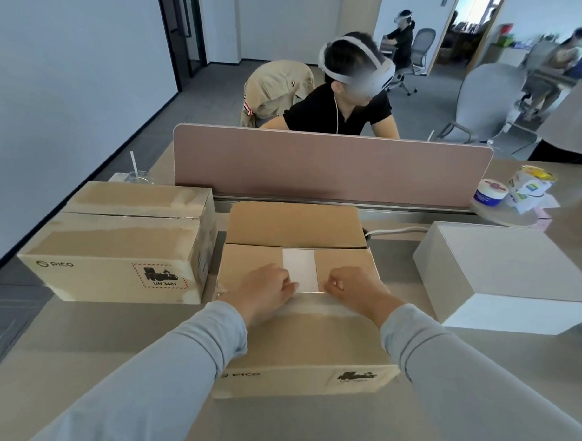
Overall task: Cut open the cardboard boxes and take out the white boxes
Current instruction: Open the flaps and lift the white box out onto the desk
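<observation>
A cardboard box [308, 346] stands in front of me with its far flap [293, 224] folded back and up. Two inner side flaps lie across the opening, and a strip of a white box [298, 265] shows in the gap between them. My left hand [264, 293] grips the inner edge of the left flap with curled fingers. My right hand [355, 290] grips the inner edge of the right flap the same way. The near flap lies flat under my wrists. A second cardboard box [124, 244], taped shut, stands to the left. A white box [508, 277] rests on the desk at the right.
A pink desk divider [331, 169] runs along the back, with a person in a headset seated behind it. A plastic cup with a straw [138, 175] stands behind the left carton. Small tubs and packets [511, 191] sit at the back right. A white cable [395, 230] lies behind the open carton.
</observation>
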A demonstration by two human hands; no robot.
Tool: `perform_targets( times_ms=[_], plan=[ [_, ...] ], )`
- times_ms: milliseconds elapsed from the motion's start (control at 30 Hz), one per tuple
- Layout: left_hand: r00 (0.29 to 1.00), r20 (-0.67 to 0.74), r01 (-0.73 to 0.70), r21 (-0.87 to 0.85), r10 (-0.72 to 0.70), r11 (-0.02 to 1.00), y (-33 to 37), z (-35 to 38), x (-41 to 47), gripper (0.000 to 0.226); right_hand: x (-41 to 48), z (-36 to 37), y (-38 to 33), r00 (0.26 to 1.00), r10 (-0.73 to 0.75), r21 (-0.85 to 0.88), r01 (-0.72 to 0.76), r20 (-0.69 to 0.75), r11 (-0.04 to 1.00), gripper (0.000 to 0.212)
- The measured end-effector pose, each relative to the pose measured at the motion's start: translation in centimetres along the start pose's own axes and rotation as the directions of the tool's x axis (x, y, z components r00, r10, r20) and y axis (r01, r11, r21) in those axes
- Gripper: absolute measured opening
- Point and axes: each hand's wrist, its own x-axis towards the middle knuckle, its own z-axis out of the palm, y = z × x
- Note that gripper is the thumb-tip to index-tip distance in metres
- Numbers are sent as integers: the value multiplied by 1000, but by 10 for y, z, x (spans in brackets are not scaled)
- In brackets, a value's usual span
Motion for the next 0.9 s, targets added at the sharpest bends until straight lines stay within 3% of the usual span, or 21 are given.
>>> perform_targets(
  times_ms=[100,233,333,467,600,700,800,900],
  plan=[
    [998,-51,39,-13,-40,999,19,-3,-19,28,-24,-1,2,995,-78,3,79,-67,997,22],
    [944,-314,86,-63,-101,994,46,-17,-49,34,-65,-21,-9,920,-250,-54,245,-302,968,25],
    [905,-412,138,46,-107,989,69,-26,-75,38,-99,-29,-18,891,-267,-73,259,-367,963,31],
    [903,-422,167,180,-78,969,88,-24,-112,37,-139,-23,-20,858,-298,-168,249,-419,954,37],
    [946,-320,137,235,-56,962,94,-16,-140,33,-172,-15,-18,889,-315,-198,261,-332,945,43],
    [984,-158,106,120,-86,987,88,-8,-147,32,-186,-12,-16,915,-302,-190,257,-269,947,46],
    [985,68,154,31,-156,988,80,3,-145,24,-190,-5,-13,967,-230,-55,225,-111,973,44],
    [965,184,176,70,-187,982,79,14,-143,27,-184,7,-7,979,-181,18,180,92,983,43]
  ],
)
